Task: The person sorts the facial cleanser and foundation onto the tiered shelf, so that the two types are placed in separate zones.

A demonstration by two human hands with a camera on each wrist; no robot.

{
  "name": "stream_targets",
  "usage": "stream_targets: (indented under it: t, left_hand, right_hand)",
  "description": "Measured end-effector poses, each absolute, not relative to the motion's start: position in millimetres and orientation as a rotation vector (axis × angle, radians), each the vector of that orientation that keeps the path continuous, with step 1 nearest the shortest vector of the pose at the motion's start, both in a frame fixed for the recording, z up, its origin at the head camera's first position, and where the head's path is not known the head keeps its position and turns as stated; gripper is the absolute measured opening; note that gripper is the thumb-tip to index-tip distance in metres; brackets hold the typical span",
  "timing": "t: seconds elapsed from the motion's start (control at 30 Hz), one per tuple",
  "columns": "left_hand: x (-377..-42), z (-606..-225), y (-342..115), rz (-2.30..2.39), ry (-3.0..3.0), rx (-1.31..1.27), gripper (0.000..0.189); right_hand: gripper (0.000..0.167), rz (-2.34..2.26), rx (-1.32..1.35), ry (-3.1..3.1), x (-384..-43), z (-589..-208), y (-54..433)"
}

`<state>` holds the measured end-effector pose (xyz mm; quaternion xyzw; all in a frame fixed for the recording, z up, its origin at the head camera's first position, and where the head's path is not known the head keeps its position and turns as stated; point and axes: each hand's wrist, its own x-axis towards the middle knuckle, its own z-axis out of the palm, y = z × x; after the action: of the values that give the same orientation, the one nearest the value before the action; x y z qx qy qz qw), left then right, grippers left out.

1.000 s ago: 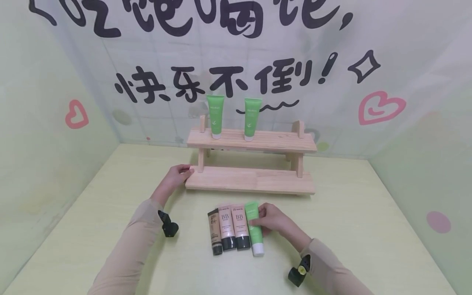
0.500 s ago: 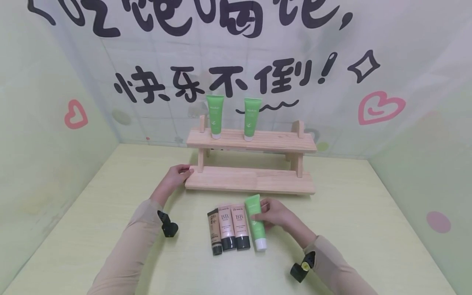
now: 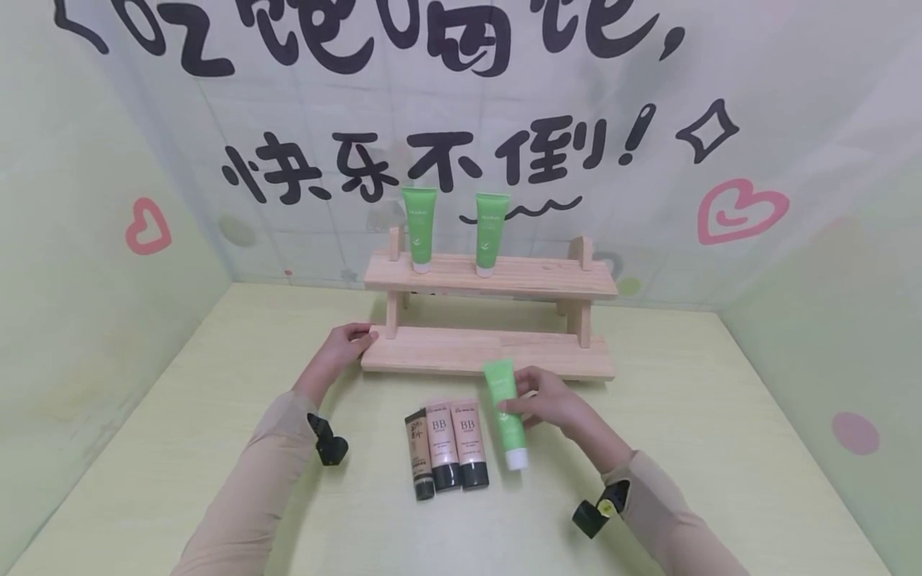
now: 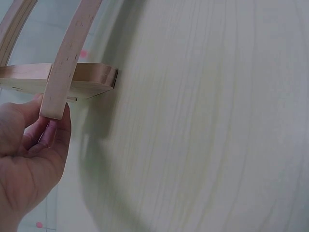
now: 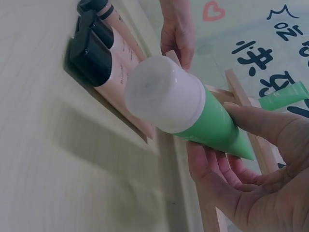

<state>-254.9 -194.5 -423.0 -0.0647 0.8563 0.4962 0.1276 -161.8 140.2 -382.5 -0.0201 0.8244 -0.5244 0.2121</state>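
Observation:
My right hand (image 3: 549, 398) holds a green tube (image 3: 508, 416) with a white cap between thumb and fingers, lifted off the table; the right wrist view shows the white cap (image 5: 157, 92) facing the camera. My left hand (image 3: 344, 352) grips the left end of the lower board of a two-tier wooden rack (image 3: 432, 352), thumb on one face and fingers on the other in the left wrist view (image 4: 38, 159). Two more green tubes, one at left (image 3: 420, 228) and one nearer the middle (image 3: 491, 232), stand cap-down on the upper board.
Two pink BB cream tubes (image 3: 455, 444) with black caps lie side by side on the table (image 3: 346, 520), in front of the rack. Against their left side lies a slimmer brown tube (image 3: 419, 454). Printed cloth walls (image 3: 807, 320) surround the table at the back and sides.
My right hand has lifted the green tube away from the pink tubes and carried it up and right, toward the rack's lower board. The left hand stays in place.

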Motion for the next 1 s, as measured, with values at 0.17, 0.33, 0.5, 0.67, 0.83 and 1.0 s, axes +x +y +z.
stream_targets:
  t: [0.17, 0.33, 0.5, 0.67, 0.83, 1.0]
  left_hand:
    - [-255.4, -425.2, -194.9, 1.454, 2.494, -0.185, 0.049]
    - [-255.5, -425.4, -194.6, 1.477, 2.487, -0.18, 0.049]
    - [-254.7, -425.4, -194.0, 1.479, 2.488, -0.179, 0.049]
    - [-253.1, -424.1, -194.7, 1.466, 2.485, -0.199, 0.049]
    - [-253.4, -424.5, -194.3, 1.48, 2.471, -0.213, 0.049]
    - [-254.0, -425.2, -194.2, 1.476, 2.474, -0.211, 0.049]
  right_hand:
    - [0.056, -1.456, -0.069, 2.313, -166.6, -374.9, 145.3]
    - [0.055, -1.452, -0.088, 2.34, -172.0, -369.7, 149.9]
    - [0.052, -1.477, -0.117, 2.352, -177.9, -365.2, 154.9]
    - [0.048, -1.493, -0.155, 2.366, -181.6, -358.3, 158.0]
    - [0.05, -1.493, -0.142, 2.381, -185.9, -349.5, 160.6]
    - [0.053, -1.482, -0.078, 2.4, -192.3, -341.2, 164.5]
